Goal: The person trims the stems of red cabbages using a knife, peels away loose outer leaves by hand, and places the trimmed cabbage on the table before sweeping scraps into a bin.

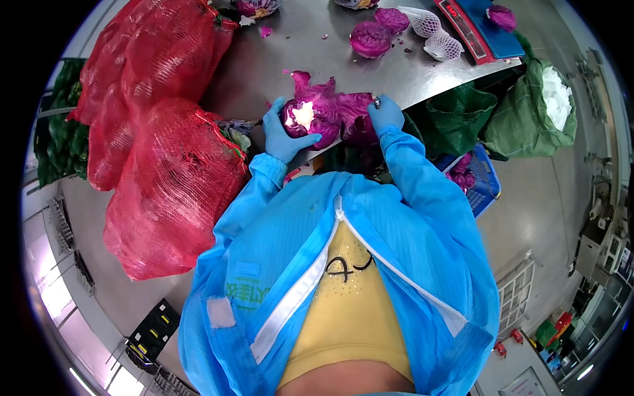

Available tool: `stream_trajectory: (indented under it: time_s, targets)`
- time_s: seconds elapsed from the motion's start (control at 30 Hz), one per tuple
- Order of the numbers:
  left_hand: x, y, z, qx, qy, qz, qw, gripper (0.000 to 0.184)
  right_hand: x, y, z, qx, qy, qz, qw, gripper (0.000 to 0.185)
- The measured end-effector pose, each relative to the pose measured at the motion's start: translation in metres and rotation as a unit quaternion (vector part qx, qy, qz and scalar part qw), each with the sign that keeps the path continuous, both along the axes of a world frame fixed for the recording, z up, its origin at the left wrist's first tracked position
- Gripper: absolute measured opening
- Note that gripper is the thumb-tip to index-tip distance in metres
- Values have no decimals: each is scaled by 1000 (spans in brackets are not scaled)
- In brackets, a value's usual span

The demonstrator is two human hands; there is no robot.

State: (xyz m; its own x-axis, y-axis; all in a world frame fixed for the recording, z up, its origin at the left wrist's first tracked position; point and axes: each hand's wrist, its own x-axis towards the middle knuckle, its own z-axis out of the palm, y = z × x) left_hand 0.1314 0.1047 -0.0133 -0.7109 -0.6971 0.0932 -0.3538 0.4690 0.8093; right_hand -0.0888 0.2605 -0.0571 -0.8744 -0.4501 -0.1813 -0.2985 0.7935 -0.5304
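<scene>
A purple cabbage [319, 123] with a pale cut stem facing up lies at the front edge of the metal table. My left hand [284, 132], in a blue glove, is wrapped round its left side, with the thumb along the near side. Loose purple leaves [356, 113] spread from the cabbage's right side. My right hand [386, 115], also gloved in blue, is closed at the outer end of these leaves. A small dark metallic object shows at its fingertips, too small to make out.
Red mesh sacks [173, 178] stand at the left. On the metal table [290, 49] are more cabbages [370, 39], white foam nets [443, 47] and a red-and-blue scale [470, 33]. Green sacks [533, 115] and a blue basket [487, 181] stand to the right.
</scene>
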Motion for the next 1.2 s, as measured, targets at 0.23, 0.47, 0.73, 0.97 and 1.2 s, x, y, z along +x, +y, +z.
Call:
stream_trajectory:
  time_s: [0.23, 0.47, 0.73, 0.97, 1.2]
  targets:
    - [13, -12, -27, 238, 152, 24, 959, 102, 4, 30, -5, -10, 13, -83, 996, 25]
    - [-7, -2, -10, 138, 21, 162, 977, 119, 20, 46, 7, -225, 58, -88, 969, 34]
    - [7, -13, 5, 39, 88, -136, 986, 111, 50, -14, 71, -213, -60, 251, 942, 56]
    - [35, 28, -4, 210, 175, 44, 961, 97, 48, -39, 75, -68, -82, 377, 920, 53]
    - [10, 44, 11, 14, -22, 93, 995, 127, 51, -21, 72, -84, 1, 369, 926, 50]
